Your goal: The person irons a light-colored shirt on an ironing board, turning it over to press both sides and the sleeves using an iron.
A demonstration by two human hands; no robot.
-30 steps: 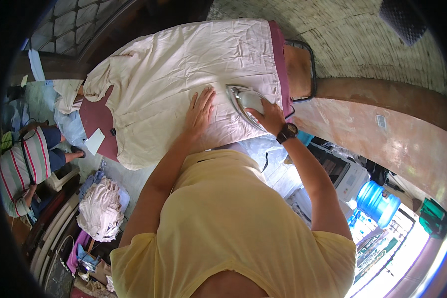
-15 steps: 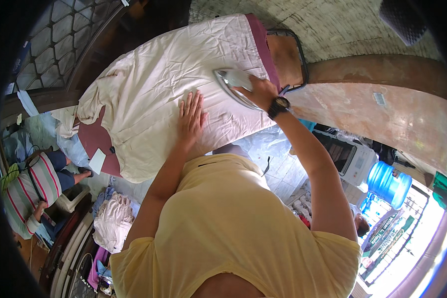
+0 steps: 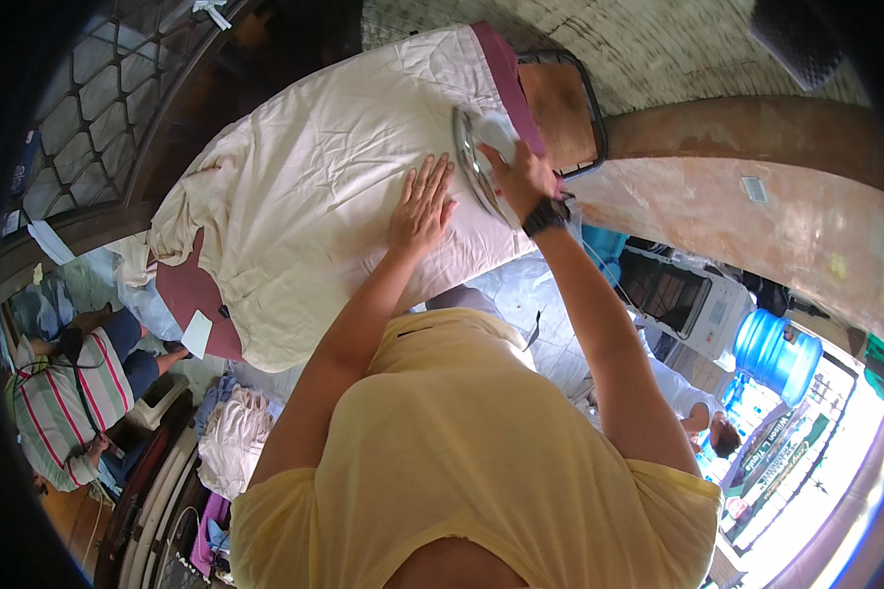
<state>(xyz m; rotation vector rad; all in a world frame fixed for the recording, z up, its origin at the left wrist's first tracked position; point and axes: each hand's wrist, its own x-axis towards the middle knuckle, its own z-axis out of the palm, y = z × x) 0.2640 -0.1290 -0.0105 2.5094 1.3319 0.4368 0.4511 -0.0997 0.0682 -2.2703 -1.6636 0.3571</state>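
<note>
A cream garment [image 3: 304,177] lies spread and wrinkled over an ironing board with a maroon cover [image 3: 502,71]. My right hand [image 3: 524,187] is wrapped around the handle of a clothes iron [image 3: 468,167], near the board's right end. The iron's nose points to the far side; its body is slightly blurred. Just left of the iron, my left hand [image 3: 422,208] rests flat on the cloth, fingers extended and holding nothing. A dark watch [image 3: 546,215] sits on my right wrist.
The board's metal-framed end [image 3: 558,110] lies beside a wall. A white card [image 3: 197,334] is at the left end. A person in a striped shirt [image 3: 77,398] is at left, near heaped clothes [image 3: 234,442]. At right are a white appliance [image 3: 709,309], a blue water jug [image 3: 778,355] and another person [image 3: 692,401].
The iron has shifted slightly right and its nose has turned from the left toward the far side. My left hand has slid right along the cloth, closer to the iron.
</note>
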